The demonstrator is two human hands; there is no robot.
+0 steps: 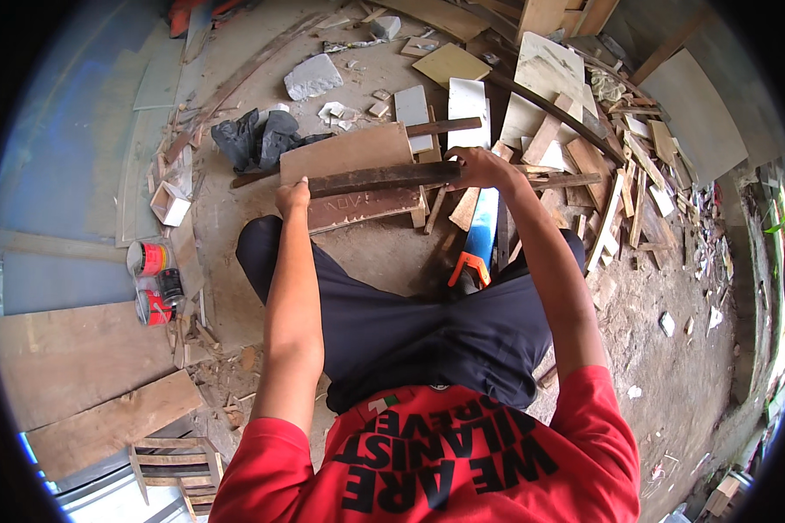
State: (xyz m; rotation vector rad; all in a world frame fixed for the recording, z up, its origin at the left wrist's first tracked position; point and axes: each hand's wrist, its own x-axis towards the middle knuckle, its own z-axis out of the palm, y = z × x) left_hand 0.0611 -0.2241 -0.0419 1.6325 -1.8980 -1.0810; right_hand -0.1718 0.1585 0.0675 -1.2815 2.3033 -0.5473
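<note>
A dark, narrow wooden strip (375,180) lies across the middle, held at both ends. My left hand (293,196) closes on its left end, the thumb on top. Around the right end curl the fingers of my right hand (480,167). Under and behind the strip are a light brown board (344,150) and a reddish-brown board (366,209) with marks scratched on it. A handsaw (482,222) with a blue and white blade and an orange handle leans between my legs, below my right hand. A thin dark stick (445,126) passes behind the light board.
Black plastic (257,139) and a white stone block (313,77) lie beyond my left hand. Scrap wood (619,174) is heaped on the right. Red and black cans (154,283) stand at the left, near a large plywood sheet (78,349).
</note>
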